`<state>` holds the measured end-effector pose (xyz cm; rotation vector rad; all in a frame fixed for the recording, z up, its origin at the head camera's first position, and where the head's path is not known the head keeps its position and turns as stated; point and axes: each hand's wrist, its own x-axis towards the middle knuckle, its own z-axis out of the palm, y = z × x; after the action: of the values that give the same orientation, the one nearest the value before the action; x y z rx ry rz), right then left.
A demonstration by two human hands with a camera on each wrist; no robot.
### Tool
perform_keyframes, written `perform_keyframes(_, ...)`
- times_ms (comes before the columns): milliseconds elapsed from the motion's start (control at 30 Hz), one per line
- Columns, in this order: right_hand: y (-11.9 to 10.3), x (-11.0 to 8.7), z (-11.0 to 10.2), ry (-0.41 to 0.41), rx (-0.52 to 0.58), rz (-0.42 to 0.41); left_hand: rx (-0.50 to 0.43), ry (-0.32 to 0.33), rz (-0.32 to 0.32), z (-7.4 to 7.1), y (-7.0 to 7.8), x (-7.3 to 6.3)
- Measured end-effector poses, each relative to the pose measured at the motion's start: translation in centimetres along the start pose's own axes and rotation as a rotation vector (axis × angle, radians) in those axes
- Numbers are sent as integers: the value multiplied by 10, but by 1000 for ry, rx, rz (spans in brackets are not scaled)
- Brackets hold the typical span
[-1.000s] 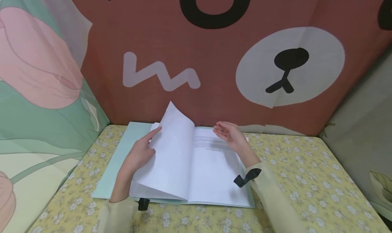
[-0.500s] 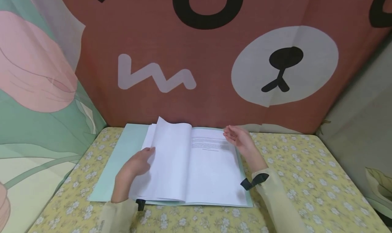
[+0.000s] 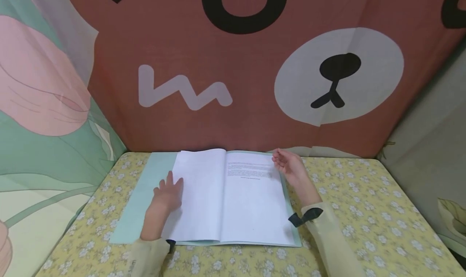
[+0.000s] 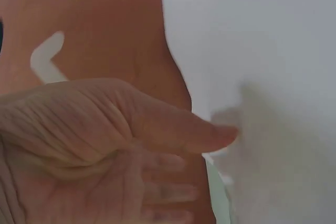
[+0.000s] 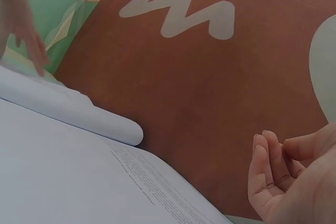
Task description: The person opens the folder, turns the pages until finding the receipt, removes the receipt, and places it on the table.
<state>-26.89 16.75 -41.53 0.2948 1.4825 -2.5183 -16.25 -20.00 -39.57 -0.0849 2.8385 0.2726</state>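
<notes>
A folder with a mint-green cover (image 3: 136,206) lies spread on the table, bearing bound white sheets. Its left page (image 3: 200,200) is blank, while the right page (image 3: 255,212) carries a block of small print near the top. My left hand (image 3: 165,196) is at the left page's outer edge, fingers spread and thumb over the paper. In the left wrist view the thumb (image 4: 199,132) stretches toward the white sheet. Near the right page's upper outer corner hovers my right hand (image 3: 294,170), its fingers loosely curled with nothing held, as the right wrist view also shows.
A yellow flowered cloth (image 3: 349,212) covers the table. Behind it hangs a brown fabric backdrop (image 3: 255,123) with a cartoon bear's face. Patterned green and pink fabric (image 3: 47,155) stands at the left, and a grey cloth (image 3: 433,139) at the right. Dark straps circle both wrists.
The raised sheet has come down flat on the left side. My left hand moved down and left along it, then spread its fingers. My right hand shifted slightly right.
</notes>
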Motion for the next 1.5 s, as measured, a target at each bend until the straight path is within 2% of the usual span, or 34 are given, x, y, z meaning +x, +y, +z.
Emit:
perform_keyframes(100,-1,0,-3,1,-4,-34,57,43,96,5,7,2)
perform_keyframes(167,-2,1,-5,13,-38,-63,83,32,141,8,12,3)
perform_keyframes(233,-1,2,-8,45,-95,-99,74,-8,151,9,15,4)
perform_keyframes(300,1,5,-9,94,-197,-147,50,-50,136,11,17,6)
perform_keyframes(367,4,8,-11,133,-331,-195,18,-67,117,13,19,7)
perform_keyframes(433,8,10,-14,134,-524,-267,4,-55,103,15,23,7)
perform_keyframes(600,15,12,-22,34,-1042,-435,-6,9,110,17,41,-2)
perform_keyframes(700,18,12,-26,-12,-1201,-424,-13,36,151,18,51,-5)
perform_keyframes(833,21,12,-29,-70,-1294,-348,-41,32,178,21,58,-6)
perform_keyframes(1000,24,12,-29,-145,-1393,-303,-91,-18,128,23,54,-4)
perform_keyframes(1100,26,12,-29,-161,-1446,-281,-111,-50,113,24,51,-3)
perform_keyframes(1233,27,13,-30,-169,-1456,-256,-140,-75,106,24,49,-1)
perform_keyframes(1500,30,19,-36,-183,-1423,-207,-132,-95,98,29,46,5)
